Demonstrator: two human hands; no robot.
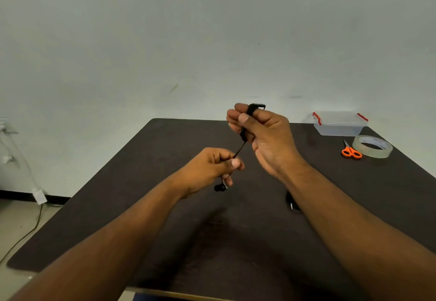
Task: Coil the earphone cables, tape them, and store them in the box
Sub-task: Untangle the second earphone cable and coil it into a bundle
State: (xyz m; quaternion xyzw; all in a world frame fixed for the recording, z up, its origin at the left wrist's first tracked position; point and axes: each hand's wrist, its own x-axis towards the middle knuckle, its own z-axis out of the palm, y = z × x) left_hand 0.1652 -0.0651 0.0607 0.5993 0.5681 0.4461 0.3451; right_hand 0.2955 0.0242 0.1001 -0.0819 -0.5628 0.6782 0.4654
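Note:
A black earphone cable [240,148] runs taut between both hands above the dark table [141,206]. My right hand [266,135] is raised, with the cable wound in a black coil around its fingers and the thumb pressed on it. My left hand [212,168] sits lower and pinches the free end between thumb and forefinger. The earbuds [220,187] dangle below that hand. A clear plastic box [338,124] with red latches stands at the table's far right. A roll of clear tape [372,146] lies in front of the box.
Orange-handled scissors [351,151] lie just left of the tape roll. A small dark object [290,202], partly hidden by my right forearm, lies on the table. A white wall rises behind the table. A cable trails on the floor [21,230] at the left.

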